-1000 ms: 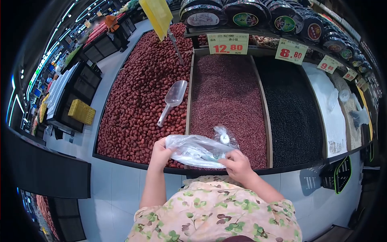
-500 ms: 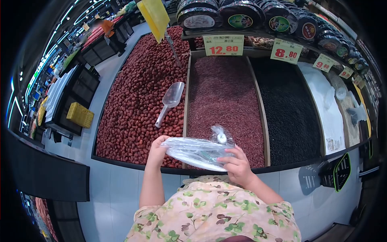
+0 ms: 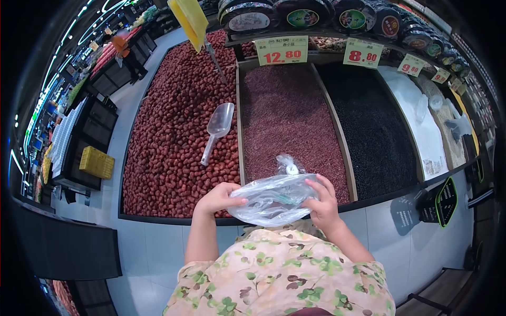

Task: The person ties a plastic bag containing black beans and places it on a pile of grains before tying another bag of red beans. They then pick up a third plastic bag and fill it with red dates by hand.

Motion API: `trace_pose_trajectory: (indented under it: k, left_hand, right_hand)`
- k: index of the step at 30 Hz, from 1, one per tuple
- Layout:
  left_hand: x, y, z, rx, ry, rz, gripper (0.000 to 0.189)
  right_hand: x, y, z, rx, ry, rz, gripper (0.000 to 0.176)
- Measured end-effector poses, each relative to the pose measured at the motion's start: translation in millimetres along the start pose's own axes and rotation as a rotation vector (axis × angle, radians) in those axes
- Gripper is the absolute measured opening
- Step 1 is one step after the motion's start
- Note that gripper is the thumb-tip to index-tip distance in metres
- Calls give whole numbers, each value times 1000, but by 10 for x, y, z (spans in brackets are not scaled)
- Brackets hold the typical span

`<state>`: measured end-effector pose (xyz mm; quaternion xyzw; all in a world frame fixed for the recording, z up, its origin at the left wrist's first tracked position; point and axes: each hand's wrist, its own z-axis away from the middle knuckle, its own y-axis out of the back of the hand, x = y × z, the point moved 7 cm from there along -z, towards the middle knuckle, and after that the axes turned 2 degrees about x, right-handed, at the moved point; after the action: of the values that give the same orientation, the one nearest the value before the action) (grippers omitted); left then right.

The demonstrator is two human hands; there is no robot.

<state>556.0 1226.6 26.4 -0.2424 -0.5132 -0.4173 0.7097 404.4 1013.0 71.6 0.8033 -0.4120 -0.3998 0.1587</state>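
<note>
A clear plastic bag (image 3: 271,200) is stretched between my hands above the front edge of the bins. My left hand (image 3: 219,199) grips its left side, and my right hand (image 3: 322,200) pinches its right side. Just behind the bag, a small knotted plastic bag with a white round piece (image 3: 290,167) shows over the small red beans (image 3: 290,116). To the left, a clear scoop (image 3: 217,129) lies on the red dates (image 3: 174,131), its handle toward the front.
Black beans (image 3: 363,126) fill the bin to the right, with a white bin (image 3: 416,121) beyond. Price signs (image 3: 281,50) hang along the back under round packages (image 3: 303,16). A yellow crate (image 3: 96,162) and a person (image 3: 126,55) are at the left; a black basket (image 3: 440,205) is at right.
The bag is held wider and more bunched. My left hand has moved right and my right hand has shifted slightly up and right. The view has turned a little.
</note>
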Motion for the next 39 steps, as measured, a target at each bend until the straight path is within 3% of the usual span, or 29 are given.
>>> trace_pose_trajectory:
  k: [2, 4, 7, 8, 10, 11, 14, 15, 16, 19, 21, 30, 35, 39]
  left_hand:
    - [-85, 33, 23, -59, 63, 0, 27]
    - [-40, 217, 40, 154, -48, 92, 14]
    - [-167, 626, 94, 309, -127, 345, 7]
    - [-166, 745, 114, 326, -193, 458, 13]
    - [-281, 1056, 142, 426, -248, 637, 23]
    - [-276, 1213, 187, 515, -266, 708, 28]
    - [-274, 1644, 319, 719, -318, 1033, 39]
    - [-266, 1794, 338, 717, -409, 1069, 40]
    - [-151, 1854, 300, 540, -519, 1066, 43]
    - [-348, 2011, 239, 579, -375, 1061, 48]
    - [-652, 2093, 120, 668, -179, 1042, 50]
    - [-777, 1597, 197, 518, -149, 890, 35]
    - [-848, 1343, 419, 429, -149, 830, 29]
    - [-979, 1131, 518, 412, -106, 801, 27]
  right_hand:
    - [-67, 14, -19, 70, -4, 64, 7]
    - [-112, -33, -33, 68, 0, 91, 8]
    - [-211, -142, -83, 22, 10, -29, 15]
    - [-250, -195, -102, 23, -7, -22, 15]
    - [-279, -254, -94, 86, -110, -213, 31]
    - [-260, -257, -92, 85, -76, -159, 44]
    - [-111, -197, -58, 174, -233, -89, 40]
    - [-73, -186, -25, 182, -248, -74, 40]
    - [-15, -173, 25, 181, -280, 14, 37]
    - [81, -200, 191, 174, -383, 122, 31]
    - [167, -281, 298, 156, -473, 113, 30]
    - [721, -842, 187, 37, -683, 194, 42]
    - [1064, -1082, 49, -52, -916, 200, 49]
    - [962, -1172, -29, -75, -771, 235, 30]
